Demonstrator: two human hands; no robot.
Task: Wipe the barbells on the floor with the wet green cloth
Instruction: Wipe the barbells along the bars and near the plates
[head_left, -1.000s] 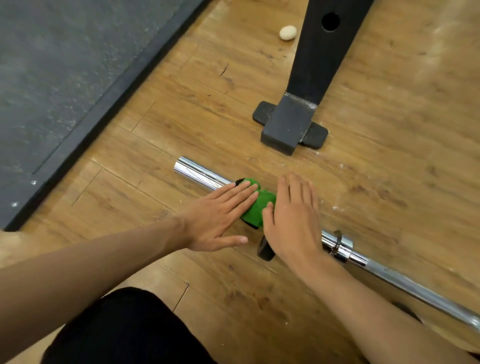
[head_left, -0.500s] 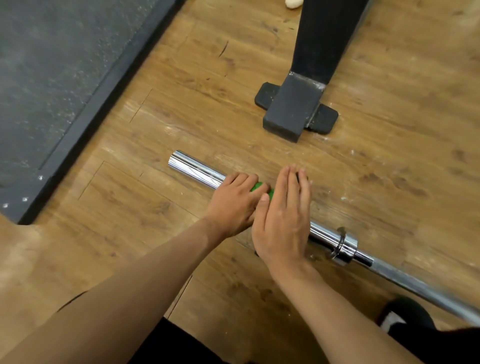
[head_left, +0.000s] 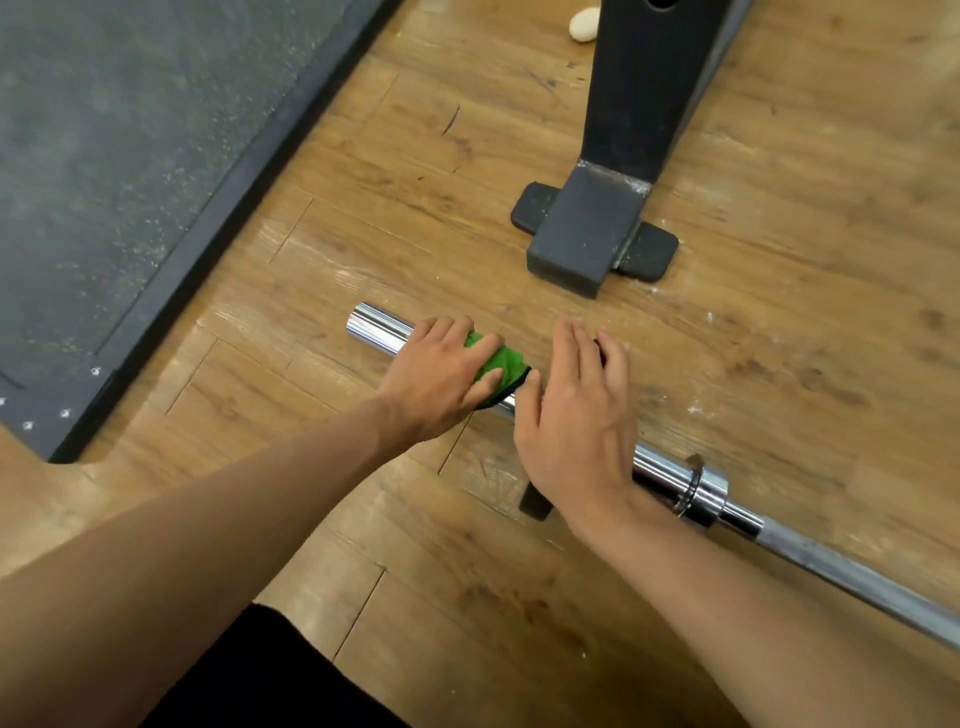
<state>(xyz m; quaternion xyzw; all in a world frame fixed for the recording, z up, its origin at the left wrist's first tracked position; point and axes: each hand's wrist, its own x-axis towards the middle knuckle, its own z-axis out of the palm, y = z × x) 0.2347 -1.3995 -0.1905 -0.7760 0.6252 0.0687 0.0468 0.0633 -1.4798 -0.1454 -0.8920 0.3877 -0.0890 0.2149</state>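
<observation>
Hands have parted since half a second ago: the left hand (head_left: 441, 382) curls its grip round the green cloth (head_left: 501, 364) on the barbell (head_left: 379, 330) sleeve on the floor (head_left: 779, 374); the right hand (head_left: 576, 421) rests flat, fingers straight, steadying it. Squeeze firmly, twisting while sliding toward the chrome end.

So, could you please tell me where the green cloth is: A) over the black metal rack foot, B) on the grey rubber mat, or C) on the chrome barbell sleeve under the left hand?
C: the left hand holds the green cloth on the shiny chrome barbell sleeve.
</observation>
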